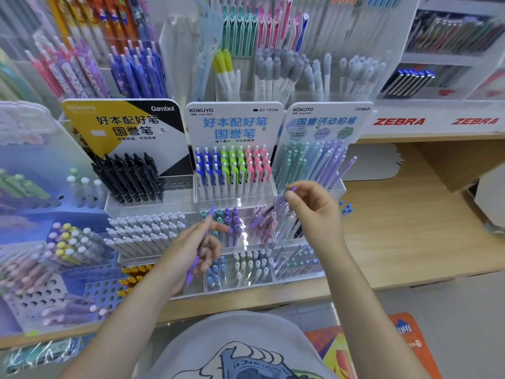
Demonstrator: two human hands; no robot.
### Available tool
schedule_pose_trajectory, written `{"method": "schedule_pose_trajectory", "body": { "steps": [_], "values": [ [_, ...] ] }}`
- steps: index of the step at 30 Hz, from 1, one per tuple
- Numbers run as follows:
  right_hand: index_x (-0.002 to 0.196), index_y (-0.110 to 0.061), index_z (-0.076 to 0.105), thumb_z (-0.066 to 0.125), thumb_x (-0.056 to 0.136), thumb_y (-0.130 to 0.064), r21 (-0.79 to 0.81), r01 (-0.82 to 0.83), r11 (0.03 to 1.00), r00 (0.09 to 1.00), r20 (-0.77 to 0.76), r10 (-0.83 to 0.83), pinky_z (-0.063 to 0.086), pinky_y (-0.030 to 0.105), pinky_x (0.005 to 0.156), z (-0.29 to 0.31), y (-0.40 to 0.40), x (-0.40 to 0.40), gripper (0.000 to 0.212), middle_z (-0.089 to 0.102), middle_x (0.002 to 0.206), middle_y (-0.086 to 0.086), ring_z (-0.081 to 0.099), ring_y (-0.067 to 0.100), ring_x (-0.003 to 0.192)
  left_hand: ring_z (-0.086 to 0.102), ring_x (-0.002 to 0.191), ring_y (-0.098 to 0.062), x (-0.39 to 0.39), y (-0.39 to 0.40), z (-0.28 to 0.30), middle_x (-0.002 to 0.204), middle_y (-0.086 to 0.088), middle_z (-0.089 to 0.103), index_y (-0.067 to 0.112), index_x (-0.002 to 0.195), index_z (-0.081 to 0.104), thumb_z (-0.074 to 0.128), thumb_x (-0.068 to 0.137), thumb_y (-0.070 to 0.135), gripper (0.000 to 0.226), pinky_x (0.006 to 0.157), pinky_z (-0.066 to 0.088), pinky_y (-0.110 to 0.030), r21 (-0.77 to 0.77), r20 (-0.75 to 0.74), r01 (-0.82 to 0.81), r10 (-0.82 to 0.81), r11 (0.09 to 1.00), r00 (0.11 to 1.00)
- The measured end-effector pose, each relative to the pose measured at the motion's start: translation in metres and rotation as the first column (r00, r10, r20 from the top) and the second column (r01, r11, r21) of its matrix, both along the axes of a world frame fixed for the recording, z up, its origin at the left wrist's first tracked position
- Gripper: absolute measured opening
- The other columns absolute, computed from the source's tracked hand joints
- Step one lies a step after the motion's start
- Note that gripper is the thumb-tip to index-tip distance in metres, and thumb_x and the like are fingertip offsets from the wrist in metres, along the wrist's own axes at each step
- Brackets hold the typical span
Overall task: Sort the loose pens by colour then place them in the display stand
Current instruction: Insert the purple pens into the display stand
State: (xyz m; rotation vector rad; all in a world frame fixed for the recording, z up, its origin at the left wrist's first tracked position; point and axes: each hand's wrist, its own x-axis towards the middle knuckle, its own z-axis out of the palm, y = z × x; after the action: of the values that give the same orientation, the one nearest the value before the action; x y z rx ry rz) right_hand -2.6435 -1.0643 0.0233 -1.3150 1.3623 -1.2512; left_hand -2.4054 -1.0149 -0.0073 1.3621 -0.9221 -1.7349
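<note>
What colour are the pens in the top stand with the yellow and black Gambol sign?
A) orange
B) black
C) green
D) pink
B: the pens standing below the Gambol sign all have black barrels and clips, while the green and pink ones sit in the neighbouring middle stand.

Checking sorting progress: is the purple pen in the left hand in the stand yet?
Out: the left hand grips the purple pen above the trays.

I hold one purple pen tilted in my left grip — another pale purple pen pinched in my right grip, above the clear display stand.
</note>
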Motion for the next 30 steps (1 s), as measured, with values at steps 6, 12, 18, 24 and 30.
{"method": "schedule_pose_trajectory", "body": {
  "steps": [6,12,18,24,30],
  "values": [
    [0.098,-0.022,0.077,0.074,0.087,-0.019,-0.156,-0.077,0.985,0.933,-0.361,0.016,0.041,0.011,0.085,-0.026,-0.012,0.022,0.011,0.068,0.091,-0.011,0.057,0.006,0.098,0.042,0.043,-0.011,0.002,-0.004,0.004,0.068,-0.009,0.059,0.009,0.115,0.064,0.043,0.091,0.056,0.057,0.035,0.029,-0.018,-0.004,0.002,-0.009,0.009,1.0,1.0],
    [0.098,-0.023,0.078,0.077,0.084,-0.023,-0.14,-0.13,0.982,0.9,-0.432,0.057,0.047,0.043,0.095,-0.044,-0.022,0.036,0.014,0.062,0.091,-0.009,0.054,0.014,0.1,0.041,0.042,-0.011,0.004,-0.004,0.005,0.066,-0.008,0.058,0.008,0.117,0.063,0.043,0.091,0.056,0.059,0.035,0.029,-0.018,0.005,0.005,-0.039,0.038,0.999,0.999],
    [0.096,-0.021,0.078,0.077,0.083,-0.019,-0.213,-0.159,0.964,0.874,-0.484,0.037,0.045,0.055,0.09,-0.042,-0.025,0.038,0.014,0.048,0.083,-0.03,0.047,0.007,0.091,0.039,0.04,-0.011,0.005,-0.004,0.002,0.065,-0.008,0.056,0.006,0.115,0.064,0.037,0.102,0.048,0.051,0.036,0.028,-0.018,0.022,0.01,-0.081,0.081,0.996,0.997],
    [0.095,-0.02,0.079,0.078,0.082,-0.02,-0.2,-0.194,0.96,0.856,-0.513,0.066,0.044,0.054,0.09,-0.051,-0.027,0.037,0.012,0.057,0.082,-0.026,0.048,0.008,0.091,0.04,0.04,-0.012,0.007,-0.004,-0.003,0.066,-0.009,0.057,0.008,0.115,0.065,0.041,0.096,0.053,0.054,0.036,0.029,-0.018,0.031,-0.002,-0.089,0.089,0.996,0.996],
    [0.093,-0.022,0.079,0.073,0.086,-0.031,-0.173,-0.251,0.953,0.78,-0.619,0.093,0.033,0.037,0.09,-0.061,-0.035,0.045,0.012,0.072,0.092,-0.01,0.052,0.019,0.098,0.04,0.041,-0.012,0.006,-0.005,-0.005,0.067,-0.008,0.057,0.008,0.115,0.065,0.04,0.098,0.052,0.054,0.036,0.03,-0.019,0.037,-0.008,-0.09,0.09,0.995,0.996]
  ]
}}
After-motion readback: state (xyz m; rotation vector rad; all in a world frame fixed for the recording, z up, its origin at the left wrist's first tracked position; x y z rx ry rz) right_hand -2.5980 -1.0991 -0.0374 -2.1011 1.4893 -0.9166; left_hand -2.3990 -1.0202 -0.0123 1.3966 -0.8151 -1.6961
